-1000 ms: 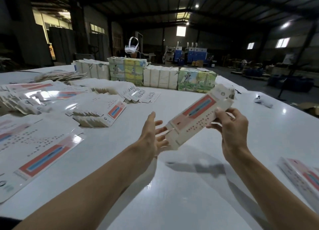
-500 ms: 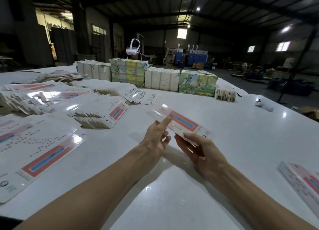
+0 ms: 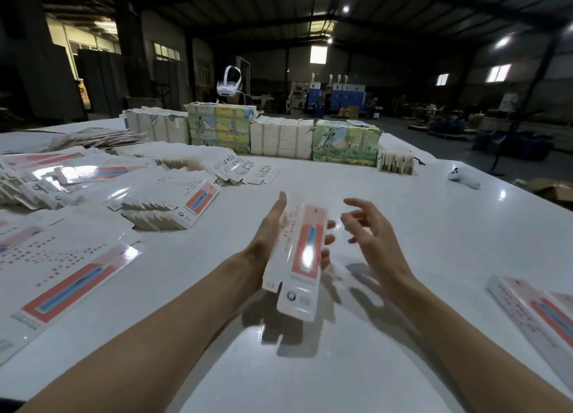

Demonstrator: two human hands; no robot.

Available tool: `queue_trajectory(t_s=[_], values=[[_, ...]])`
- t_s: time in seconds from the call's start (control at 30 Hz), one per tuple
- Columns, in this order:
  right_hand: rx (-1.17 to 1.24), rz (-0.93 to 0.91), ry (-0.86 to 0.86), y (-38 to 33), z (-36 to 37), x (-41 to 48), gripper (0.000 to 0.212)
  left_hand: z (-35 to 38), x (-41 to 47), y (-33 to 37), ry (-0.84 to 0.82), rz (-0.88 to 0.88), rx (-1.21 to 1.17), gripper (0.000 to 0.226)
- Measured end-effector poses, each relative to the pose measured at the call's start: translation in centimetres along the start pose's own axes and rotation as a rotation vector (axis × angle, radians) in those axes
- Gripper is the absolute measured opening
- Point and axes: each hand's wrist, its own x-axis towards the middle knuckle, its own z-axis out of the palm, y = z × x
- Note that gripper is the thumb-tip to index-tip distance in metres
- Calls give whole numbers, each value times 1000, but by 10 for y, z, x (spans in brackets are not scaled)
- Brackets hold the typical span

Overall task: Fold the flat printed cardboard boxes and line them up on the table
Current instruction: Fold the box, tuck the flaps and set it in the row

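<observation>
Box: a long narrow cardboard box is held above the counter at centre, its long axis running near to far, the far end higher and its printed face up.
Left grip: cradles the box from below, thumb along its left edge, fingertips showing past its right edge.
Right grip: empty, fingers loosely spread, blurred, just right of the box and not touching it.
Counter: broad, white, glossy, mirroring the lamps.
Left: flat sheets and a fanned stack, shiny card with red and blue stripes.
Near right: similar boxes.
Far edge: a row of green and white blocks.
Room: a dim warehouse with a metal roof.
</observation>
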Motion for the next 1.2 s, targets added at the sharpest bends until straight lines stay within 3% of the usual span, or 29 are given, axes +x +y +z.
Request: queue_trajectory(t_s=[0.1, 0.2, 0.37, 0.63, 0.77, 0.87, 1.07, 1.2], values=[[-110, -123, -41, -3, 1, 2, 33, 11, 1, -11, -49, 6, 219, 74], [-325, -171, -67, -3, 1, -1, 38, 12, 5, -20, 63, 72, 387, 65], [-405, -181, -43, -5, 1, 0, 32, 14, 4, -22, 71, 41, 343, 63], [-348, -166, -39, -11, 3, -7, 25, 18, 1, -22, 90, -55, 277, 77], [-361, -209, -29, -12, 1, -2, 24, 22, -4, -21, 102, -1, 341, 72], [-170, -135, -21, -15, -2, 3, 25, 22, -4, -19, 33, 47, 355, 78], [-46, 37, -209, -14, -16, 9, 31, 18, -7, -18, -57, -7, 331, 80], [60, 57, -365, -19, -27, 7, 43, 19, -8, -16, -105, -42, 313, 83]])
